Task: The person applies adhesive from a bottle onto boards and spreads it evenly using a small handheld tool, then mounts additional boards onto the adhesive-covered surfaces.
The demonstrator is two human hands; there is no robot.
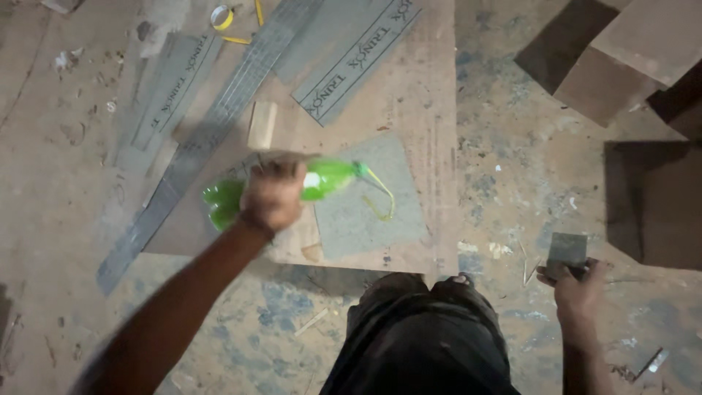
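Dusty floor around the board (431, 110): your left hand (272, 196) grips a tilted green bottle (322, 179) pouring glue (382, 201) onto the grey sheet (365, 212), your right hand (578, 289) pinches a flat scraper (567, 250) — overpouring could run off its edge.

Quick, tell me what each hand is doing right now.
Left hand: closed around a green plastic bottle, tipped over a grey square sheet, yellowish liquid streaming out.
Right hand: closed on a flat metal scraper.

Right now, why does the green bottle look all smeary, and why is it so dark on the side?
In the head view, the green bottle and the left hand holding it are motion-blurred; the right hand with its small flat scraper looks sharper. The light is dim, with deep shadow over the brown boards at right and the bottom corners.
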